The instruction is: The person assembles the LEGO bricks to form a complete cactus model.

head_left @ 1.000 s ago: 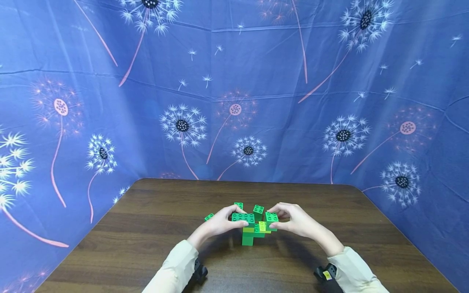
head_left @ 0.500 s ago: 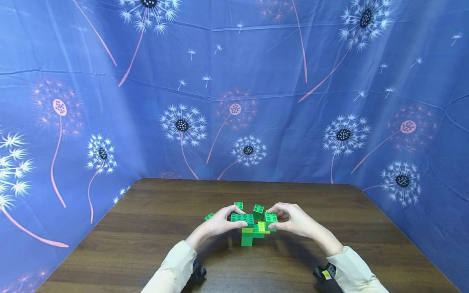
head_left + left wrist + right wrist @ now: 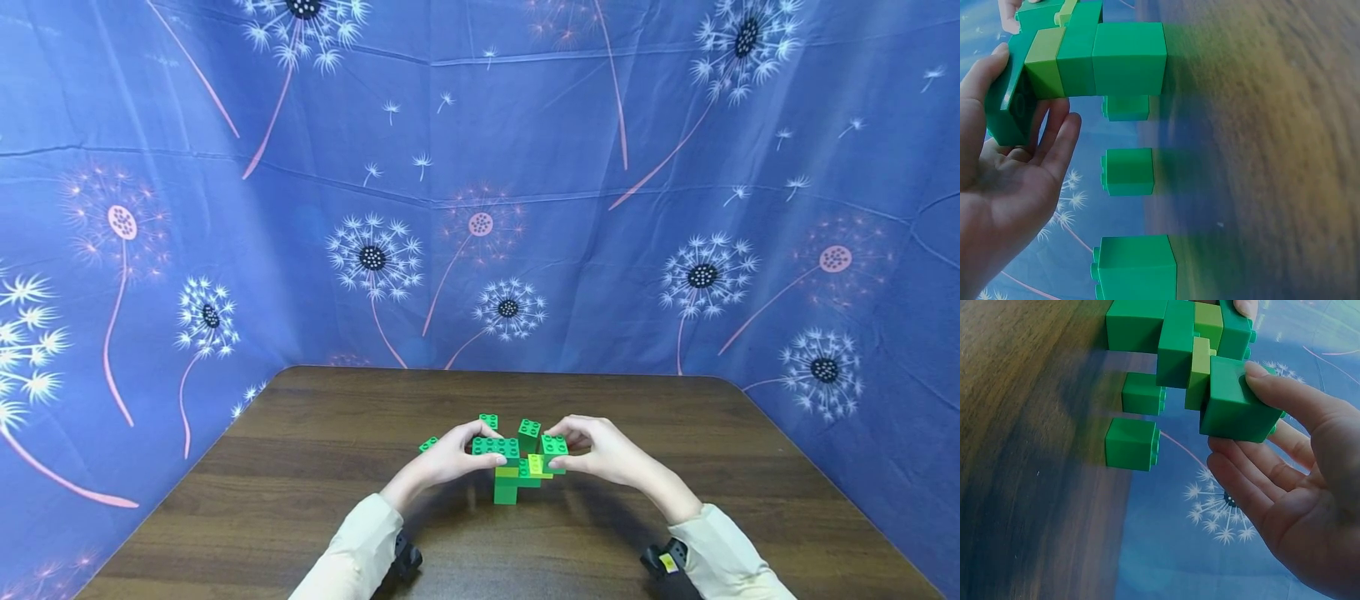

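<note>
A small structure of green and yellow-green toy building bricks stands on the table, its lowest green brick (image 3: 506, 494) at the bottom. My left hand (image 3: 442, 457) pinches the long green brick (image 3: 495, 448) at the upper left of the structure, thumb in front and fingers behind. That brick sits above a yellow-green brick (image 3: 1045, 62). On the other side my right hand (image 3: 600, 450) pinches a square green brick (image 3: 1241, 400) between thumb and fingers. Right under it lies a flat yellow-green brick (image 3: 1198, 374); whether the two are fully pressed together I cannot tell.
Behind the structure stand loose green bricks: one at the back right (image 3: 528, 432), another at the back left (image 3: 488, 421), and one partly hidden beside the left hand (image 3: 428, 444). A blue dandelion-print cloth (image 3: 480, 167) hangs behind the brown wooden table (image 3: 337, 417).
Both hands keep their grip on the bricks. The structure has shifted very slightly to the left since a second ago; otherwise the scene looks the same.
</note>
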`<state>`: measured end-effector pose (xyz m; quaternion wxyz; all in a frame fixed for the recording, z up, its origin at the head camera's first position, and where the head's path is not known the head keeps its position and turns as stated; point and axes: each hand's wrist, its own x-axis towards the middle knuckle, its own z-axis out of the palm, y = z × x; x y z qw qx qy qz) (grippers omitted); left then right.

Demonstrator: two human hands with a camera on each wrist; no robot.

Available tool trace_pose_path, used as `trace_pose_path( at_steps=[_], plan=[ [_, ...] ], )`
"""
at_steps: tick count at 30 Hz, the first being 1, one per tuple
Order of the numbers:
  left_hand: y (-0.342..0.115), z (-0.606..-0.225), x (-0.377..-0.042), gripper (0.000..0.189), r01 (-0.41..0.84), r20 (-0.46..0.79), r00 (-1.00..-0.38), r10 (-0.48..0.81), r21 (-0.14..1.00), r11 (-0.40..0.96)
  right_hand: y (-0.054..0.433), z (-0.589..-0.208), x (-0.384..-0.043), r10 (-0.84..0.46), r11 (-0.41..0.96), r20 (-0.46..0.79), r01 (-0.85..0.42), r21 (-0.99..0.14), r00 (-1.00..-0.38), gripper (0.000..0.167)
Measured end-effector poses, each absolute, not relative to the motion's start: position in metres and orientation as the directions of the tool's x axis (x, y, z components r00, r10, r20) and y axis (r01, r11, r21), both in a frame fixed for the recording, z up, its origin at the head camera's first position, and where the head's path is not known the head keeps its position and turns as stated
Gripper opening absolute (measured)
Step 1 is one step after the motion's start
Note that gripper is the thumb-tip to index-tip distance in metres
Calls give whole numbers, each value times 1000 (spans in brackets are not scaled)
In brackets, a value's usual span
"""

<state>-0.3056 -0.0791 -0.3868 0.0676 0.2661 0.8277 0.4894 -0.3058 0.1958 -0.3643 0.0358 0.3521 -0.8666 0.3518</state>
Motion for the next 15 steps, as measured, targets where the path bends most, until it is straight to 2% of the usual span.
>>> trace_pose_path(
  at_steps=[15],
  plan=[
    [-82,-396,-313,26,380,150,-847,510,841,384,198,-368,-308,-612,468,296,-637,-613,-734,39]
  ],
)
